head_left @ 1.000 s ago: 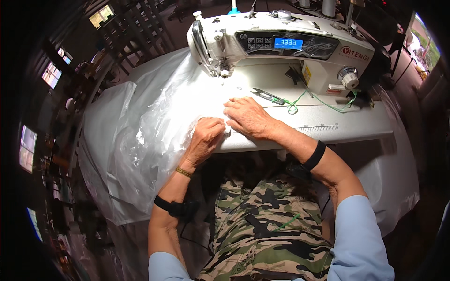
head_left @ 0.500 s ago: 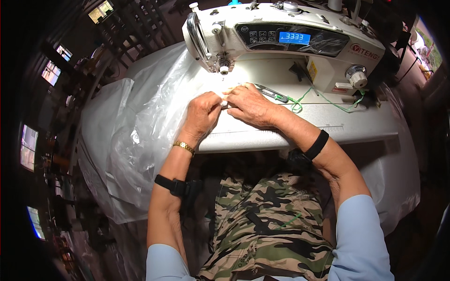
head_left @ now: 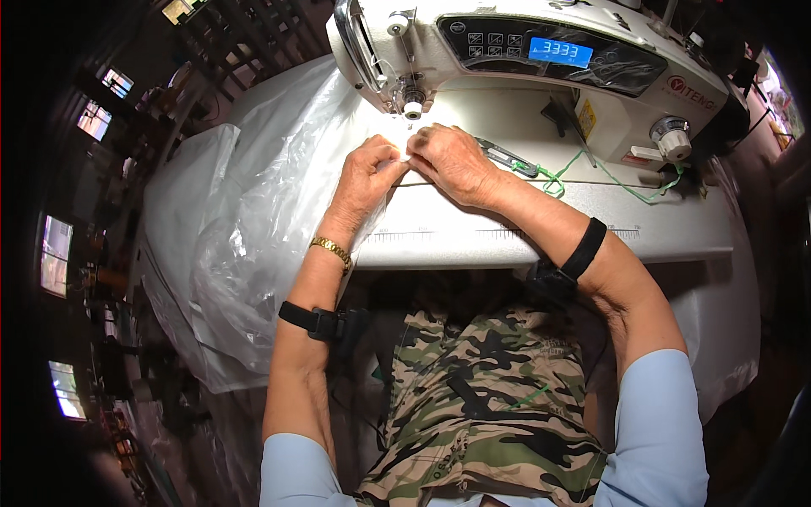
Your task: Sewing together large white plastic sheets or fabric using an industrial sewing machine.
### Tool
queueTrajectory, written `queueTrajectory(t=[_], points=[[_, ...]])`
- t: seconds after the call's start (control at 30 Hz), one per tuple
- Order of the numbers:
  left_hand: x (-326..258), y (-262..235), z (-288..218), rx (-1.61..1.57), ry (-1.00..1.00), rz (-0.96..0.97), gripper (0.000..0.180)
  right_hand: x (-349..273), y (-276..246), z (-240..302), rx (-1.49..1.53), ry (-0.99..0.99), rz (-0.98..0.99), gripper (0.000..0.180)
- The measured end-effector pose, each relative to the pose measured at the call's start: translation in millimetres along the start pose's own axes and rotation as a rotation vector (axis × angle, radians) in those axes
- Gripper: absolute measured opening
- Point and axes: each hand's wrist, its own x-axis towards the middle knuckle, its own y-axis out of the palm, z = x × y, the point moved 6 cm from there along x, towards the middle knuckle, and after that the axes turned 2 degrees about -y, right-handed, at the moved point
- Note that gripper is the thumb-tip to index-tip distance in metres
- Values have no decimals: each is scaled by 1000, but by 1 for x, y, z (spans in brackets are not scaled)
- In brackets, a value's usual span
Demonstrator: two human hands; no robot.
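My left hand (head_left: 370, 176) and my right hand (head_left: 458, 166) meet just in front of the needle area of a white sewing machine (head_left: 583, 89). Both are closed, thumbs against fingers, pinching a small white piece (head_left: 405, 157) between them. Bright lamp light washes out its details, so I cannot make out its exact kind. Above the fingertips are the needle clamp and presser parts (head_left: 411, 108). To the right of my right hand, black thread snips (head_left: 509, 159) with a green cord lie on the machine bed.
Clear plastic sheeting (head_left: 253, 228) covers the table's left side, beside my left forearm. The green cord (head_left: 583, 155) runs across the bed toward the machine's handwheel side (head_left: 673, 139). A ruler scale (head_left: 498, 234) marks the table's front edge. Camouflage cloth (head_left: 490, 397) covers my lap.
The machine sits higher and further right in the picture as the view shifts. My right hand's fingers are more curled in at the white piece; both hands stay together near the needle.
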Motion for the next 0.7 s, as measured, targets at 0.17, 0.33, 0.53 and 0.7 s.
queueTrajectory(t=[0.17, 0.33, 0.53, 0.7], points=[[0, -2, -3, 13, -18, -54, 16, 2, -4, -9, 126, 116, -6, 19], [2, -2, -5, 8, 66, -40, 17, 1, -1, -15, 176, 183, 12, 26], [-2, -2, 4, 53, -17, 9, 18, -1, 3, -18, 278, 208, 3, 28], [3, -2, 0, 34, 40, -14, 22, 4, 5, -16, 154, 235, 10, 27]])
